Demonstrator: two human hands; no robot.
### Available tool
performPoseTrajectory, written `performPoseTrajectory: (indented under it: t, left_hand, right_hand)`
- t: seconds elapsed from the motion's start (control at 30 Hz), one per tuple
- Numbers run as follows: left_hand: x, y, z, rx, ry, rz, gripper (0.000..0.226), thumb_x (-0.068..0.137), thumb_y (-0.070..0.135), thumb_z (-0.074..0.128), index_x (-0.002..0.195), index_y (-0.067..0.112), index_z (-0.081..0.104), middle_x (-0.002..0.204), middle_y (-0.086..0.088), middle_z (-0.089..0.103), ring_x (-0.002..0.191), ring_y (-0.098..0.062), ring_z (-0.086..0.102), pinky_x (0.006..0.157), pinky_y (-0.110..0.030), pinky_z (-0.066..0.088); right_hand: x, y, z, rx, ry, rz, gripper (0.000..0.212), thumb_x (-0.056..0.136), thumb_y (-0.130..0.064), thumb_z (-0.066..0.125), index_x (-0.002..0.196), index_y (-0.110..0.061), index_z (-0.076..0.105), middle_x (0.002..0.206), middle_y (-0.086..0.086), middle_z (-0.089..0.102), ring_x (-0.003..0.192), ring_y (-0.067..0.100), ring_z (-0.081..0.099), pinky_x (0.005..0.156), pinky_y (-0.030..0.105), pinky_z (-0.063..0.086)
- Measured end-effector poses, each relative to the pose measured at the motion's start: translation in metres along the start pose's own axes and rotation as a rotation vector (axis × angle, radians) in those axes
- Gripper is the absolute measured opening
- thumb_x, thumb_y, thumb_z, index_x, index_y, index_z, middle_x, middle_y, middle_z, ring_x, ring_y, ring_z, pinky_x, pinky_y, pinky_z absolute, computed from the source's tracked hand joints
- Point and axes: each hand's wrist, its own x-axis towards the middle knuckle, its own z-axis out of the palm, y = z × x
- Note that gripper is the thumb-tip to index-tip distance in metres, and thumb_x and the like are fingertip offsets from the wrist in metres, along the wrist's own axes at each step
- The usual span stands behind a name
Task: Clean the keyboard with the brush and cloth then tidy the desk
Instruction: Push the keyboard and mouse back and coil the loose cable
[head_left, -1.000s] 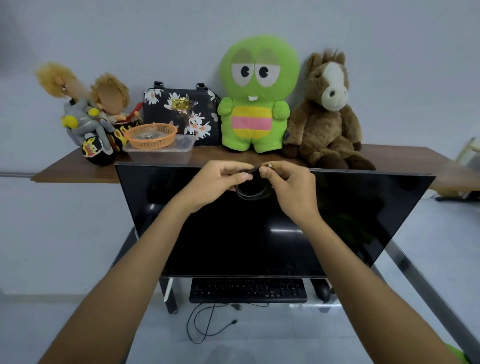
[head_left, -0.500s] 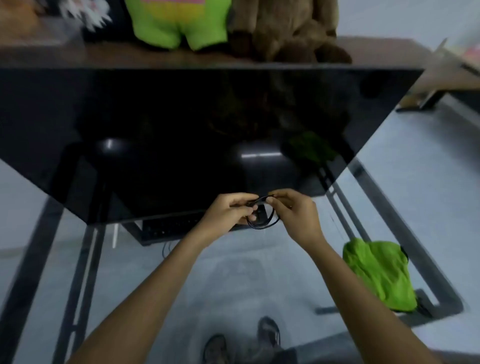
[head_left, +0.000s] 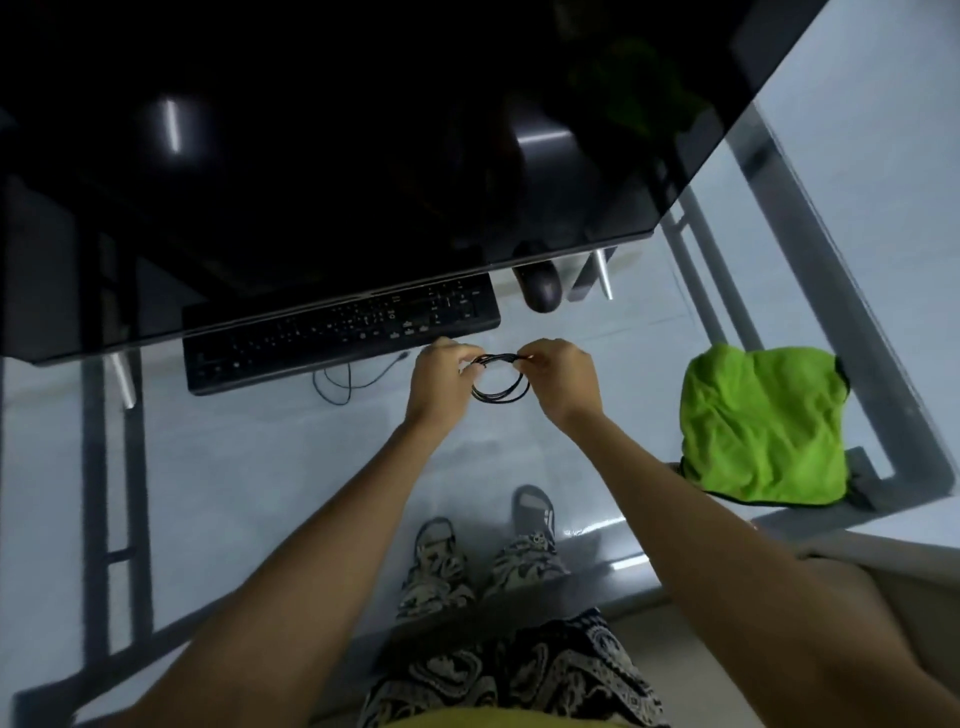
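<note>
Black keyboard (head_left: 340, 332) lying on the glass desk (head_left: 234, 467), just beyond the left hand (head_left: 441, 382), partly under the dark monitor (head_left: 363, 130). Green cloth (head_left: 761, 423) crumpled well off to the right of the right hand (head_left: 563, 382), near the desk edge. Coiled black cable (head_left: 500, 382) pinched between both hands, fingers closed on its top. Loose cable end (head_left: 358, 374) trailing left of the left hand. Mouse (head_left: 540, 288) beyond the right hand.

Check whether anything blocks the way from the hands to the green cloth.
Nothing visible does. Both hands, left and right, hold a coiled black cable above the glass desk; bare glass separates them from the green cloth.
</note>
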Motion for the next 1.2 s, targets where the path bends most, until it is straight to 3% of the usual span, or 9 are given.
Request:
performPoseTrajectory:
  t: [0.17,0.33,0.43,0.7,0.87,0.93,1.03,1.13,1.2]
  left_hand:
    - [0.006,0.003,0.01,0.11,0.025,-0.035,0.024,0.088,0.008,0.063,0.112,0.01,0.069,0.109,-0.009,0.061,0.097,-0.02,0.06,0.083,-0.024,0.047]
    - [-0.006,0.024,0.01,0.269,0.124,0.005,0.035,0.088,0.014,0.063,0.123,0.008,0.062,0.117,-0.012,0.057,0.111,-0.03,0.052,0.093,-0.042,0.049]
    - [-0.004,0.055,0.015,0.333,0.134,0.103,0.038,0.087,0.013,0.064,0.125,0.008,0.061,0.117,-0.012,0.058,0.11,-0.032,0.051,0.094,-0.042,0.047]
    - [0.035,0.181,0.108,0.307,-0.305,0.358,0.037,0.091,0.022,0.062,0.126,0.013,0.058,0.128,-0.007,0.055,0.123,-0.026,0.046,0.103,-0.032,0.037]
    - [0.041,0.216,0.18,0.244,-0.657,0.252,0.1,0.07,0.046,0.081,0.148,0.01,0.03,0.145,-0.011,0.045,0.131,-0.026,0.045,0.107,-0.035,0.038]
    - [0.041,0.22,0.196,0.319,-0.707,0.242,0.111,0.065,0.052,0.082,0.15,0.01,0.025,0.142,-0.014,0.047,0.127,-0.029,0.048,0.104,-0.039,0.041]
    - [0.044,0.226,0.21,0.404,-0.739,0.237,0.083,0.07,0.046,0.081,0.134,0.005,0.048,0.128,-0.013,0.057,0.118,-0.03,0.054,0.091,-0.033,0.046]
    - [0.053,0.23,0.212,0.442,-0.821,0.202,0.051,0.071,0.047,0.08,0.098,0.005,0.07,0.098,-0.009,0.069,0.098,-0.027,0.065,0.074,-0.03,0.049]
    - [0.053,0.233,0.21,0.493,-0.902,0.158,0.051,0.073,0.052,0.077,0.101,0.01,0.072,0.101,-0.008,0.07,0.095,-0.023,0.065,0.081,-0.03,0.053]
  right_hand:
    - [0.003,0.003,0.004,-0.002,0.01,-0.004,0.026,0.089,-0.021,0.067,0.114,-0.011,0.067,0.105,0.009,0.066,0.089,0.021,0.064,0.071,0.023,0.045]
    - [-0.002,0.005,-0.017,0.043,-0.089,-0.031,0.038,0.088,-0.028,0.069,0.123,-0.015,0.062,0.111,0.008,0.062,0.092,0.018,0.061,0.076,0.023,0.046]
    - [0.0,0.011,-0.052,0.073,-0.078,-0.048,0.04,0.088,-0.031,0.069,0.124,-0.017,0.061,0.113,0.006,0.061,0.083,0.012,0.057,0.076,0.02,0.043]
    - [-0.016,0.098,-0.184,0.129,0.224,0.142,0.021,0.09,-0.022,0.064,0.109,-0.015,0.069,0.092,0.003,0.07,0.073,0.014,0.063,0.074,0.028,0.047]
    - [-0.05,0.161,-0.228,0.119,0.37,0.277,0.021,0.089,-0.016,0.06,0.106,-0.017,0.071,0.082,-0.004,0.064,0.071,0.01,0.056,0.062,0.016,0.036]
    - [-0.061,0.181,-0.237,0.137,0.418,0.313,0.019,0.089,-0.016,0.06,0.104,-0.017,0.072,0.081,-0.003,0.066,0.065,0.007,0.056,0.059,0.009,0.035]
    - [-0.069,0.204,-0.247,0.173,0.47,0.369,0.017,0.091,-0.018,0.06,0.103,-0.017,0.071,0.079,-0.001,0.066,0.06,0.0,0.054,0.057,0.003,0.036]
    - [-0.073,0.22,-0.251,0.197,0.491,0.409,0.018,0.092,-0.02,0.059,0.105,-0.019,0.071,0.079,-0.003,0.064,0.067,0.009,0.057,0.067,0.019,0.043]
    - [-0.073,0.227,-0.252,0.213,0.492,0.431,0.019,0.092,-0.022,0.058,0.106,-0.021,0.07,0.081,-0.004,0.064,0.07,0.01,0.057,0.068,0.024,0.041]
